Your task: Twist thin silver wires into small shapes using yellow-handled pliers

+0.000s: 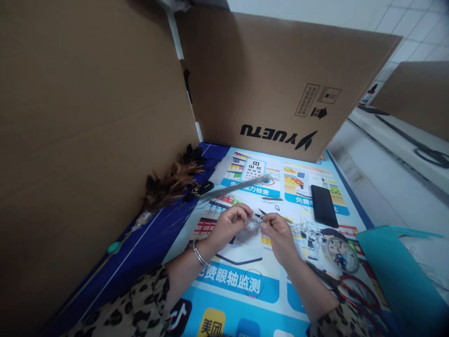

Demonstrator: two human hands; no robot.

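Seemingly mid-bend: left hand point(229, 224) and right hand point(277, 231), just left of the phone point(324, 206), fingertips pinched closed on a small wire piece point(255, 220); steady, fine grip needed.

The cardboard wall point(280, 84) at twelve o'clock of the left hand point(228, 227) carries the brand YUETU point(278, 135) in black, printed upside down. At one o'clock of that word sit boxed handling signs point(317, 99), too small to read. The poster point(245, 299) on the counter shows an eye chart point(254, 168) of E letters, and the blue band under it reads 力检查 point(257, 191). At three o'clock of that band, 免费 point(302, 201) stands beside a phone point(324, 206). At six o'clock of the hand, another band reads 费眼轴监测 point(234, 279). A yellow tile point(211, 323) at the near edge says 美团.
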